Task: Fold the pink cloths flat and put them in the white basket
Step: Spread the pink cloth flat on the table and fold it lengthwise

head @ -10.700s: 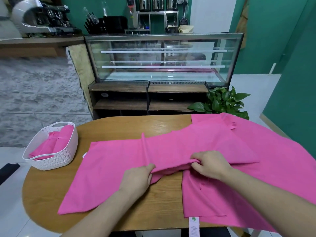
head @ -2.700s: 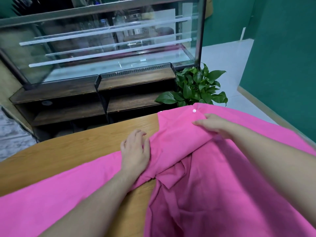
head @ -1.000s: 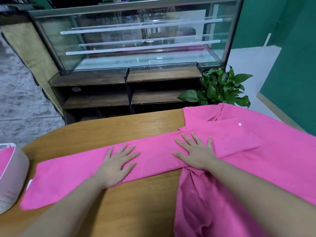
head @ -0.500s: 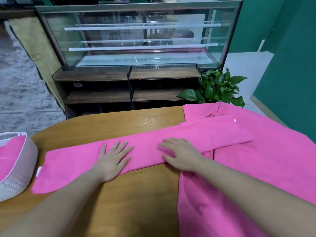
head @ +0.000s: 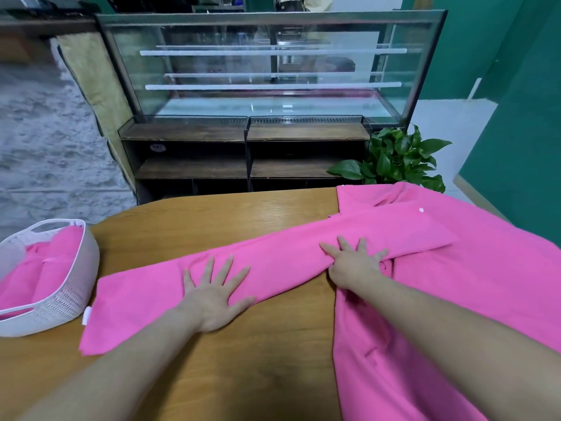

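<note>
Your left hand (head: 214, 294) lies flat, fingers spread, on the cloth (head: 273, 265), a long strip running left-right across the table (head: 243, 360). Your right hand (head: 353, 262) presses its other half, thumb possibly tucked under. The basket (head: 65, 302) sits left, nearer your left hand.

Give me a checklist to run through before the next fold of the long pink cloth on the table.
1. Left hand flat on folded cloth: ok.
2. Right hand flat on it: ok.
3. Strip smooth between hands: ok.
4. Strip clear of second pink cloth: not ok, its right end overlaps.
5. White basket within reach at left: ok.
6. Room in basket: cannot tell, pink cloths already inside.
</note>
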Demonstrator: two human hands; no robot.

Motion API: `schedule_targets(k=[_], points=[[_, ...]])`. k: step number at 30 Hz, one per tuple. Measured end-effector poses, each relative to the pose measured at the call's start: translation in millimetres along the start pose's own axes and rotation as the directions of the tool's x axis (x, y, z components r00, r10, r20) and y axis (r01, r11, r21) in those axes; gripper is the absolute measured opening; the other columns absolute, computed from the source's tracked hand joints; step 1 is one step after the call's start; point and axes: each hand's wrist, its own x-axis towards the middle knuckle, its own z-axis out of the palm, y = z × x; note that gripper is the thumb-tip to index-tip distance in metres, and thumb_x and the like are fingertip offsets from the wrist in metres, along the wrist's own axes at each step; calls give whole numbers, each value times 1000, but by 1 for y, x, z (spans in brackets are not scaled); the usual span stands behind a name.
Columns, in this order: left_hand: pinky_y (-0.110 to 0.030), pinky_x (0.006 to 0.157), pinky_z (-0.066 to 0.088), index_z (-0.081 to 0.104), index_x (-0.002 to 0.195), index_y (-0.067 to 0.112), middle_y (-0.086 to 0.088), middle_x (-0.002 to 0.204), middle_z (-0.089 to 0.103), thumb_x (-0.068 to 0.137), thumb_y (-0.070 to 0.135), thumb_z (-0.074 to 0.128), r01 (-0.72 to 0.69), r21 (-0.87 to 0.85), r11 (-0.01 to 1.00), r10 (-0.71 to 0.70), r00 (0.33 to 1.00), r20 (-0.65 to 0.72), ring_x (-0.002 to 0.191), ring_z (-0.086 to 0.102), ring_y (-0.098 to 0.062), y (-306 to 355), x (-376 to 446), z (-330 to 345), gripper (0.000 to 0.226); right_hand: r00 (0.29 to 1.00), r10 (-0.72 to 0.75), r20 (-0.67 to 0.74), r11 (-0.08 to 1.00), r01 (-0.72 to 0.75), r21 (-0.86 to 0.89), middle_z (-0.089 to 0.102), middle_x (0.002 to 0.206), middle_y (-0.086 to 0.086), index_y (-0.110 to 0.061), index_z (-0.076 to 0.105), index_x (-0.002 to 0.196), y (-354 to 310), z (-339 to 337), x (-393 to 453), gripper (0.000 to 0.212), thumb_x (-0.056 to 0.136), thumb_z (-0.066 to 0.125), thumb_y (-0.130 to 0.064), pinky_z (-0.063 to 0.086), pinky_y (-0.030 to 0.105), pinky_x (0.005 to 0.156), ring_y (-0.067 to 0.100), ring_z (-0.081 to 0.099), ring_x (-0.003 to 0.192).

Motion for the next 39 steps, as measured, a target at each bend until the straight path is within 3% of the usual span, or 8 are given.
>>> schedule_targets(k=[5,11,15,20,28,33,36,39], points=[[-67,115,7,-11,143,65,3,165,-12,70,94,2,-2,71,997,-6,994,110,151,-5,-37,18,-22,-10,80,999,14,-49,991,-7,130,-9,164,-14,-60,18,147,-23,-16,10,62,96,36,-30,-1,86,98,37,-19,148],[-48,102,35,26,145,59,-5,140,43,98,67,12,-173,255,951,186,982,-29,127,44,-33,17,-32,-35,50,998,-65,-9,944,65,322,-5,164,-19,-60,14,147,-66,-22,22,55,100,28,-36,0,84,101,37,-12,150],[-36,83,50,67,111,33,3,107,63,91,59,24,-189,-14,982,178,948,-263,104,62,-21,-2,-20,-35,54,963,-269,-34,900,264,347,2,162,-24,-61,19,146,-89,-11,30,54,98,27,-38,3,80,106,37,3,151],[-38,80,44,56,82,18,-4,89,56,98,26,52,-97,-514,852,-190,858,-477,87,57,-27,-12,15,-33,18,877,-480,-7,849,466,251,6,162,-25,-57,22,147,-102,-5,29,53,101,30,-31,1,77,108,38,7,150],[-28,76,43,50,123,13,-7,110,63,94,20,57,115,-886,450,-440,891,-108,95,60,-25,-13,69,-54,30,543,-837,73,547,821,163,20,161,-19,-43,33,149,-123,1,13,73,87,42,-6,-10,65,114,26,6,152],[-35,70,53,62,119,-1,-16,93,69,88,15,72,228,-974,2,-421,884,206,74,62,-26,-26,85,-58,36,375,-919,117,381,924,33,26,160,-14,-38,35,150,-111,1,34,73,84,48,-10,2,66,117,23,13,151],[-27,58,47,69,89,10,-7,77,64,86,23,75,275,-961,42,-364,900,241,63,55,-18,-27,85,-63,14,391,-911,132,378,919,-113,24,160,-17,-42,31,150,-91,-2,55,78,81,51,-13,8,66,117,21,12,152],[-23,45,27,56,69,19,0,60,53,89,29,71,221,-960,171,-321,934,158,49,41,-14,-28,100,-60,27,503,-859,98,473,852,-223,12,162,-24,-53,19,150,-81,-7,72,82,84,50,-16,5,65,117,20,5,152]])
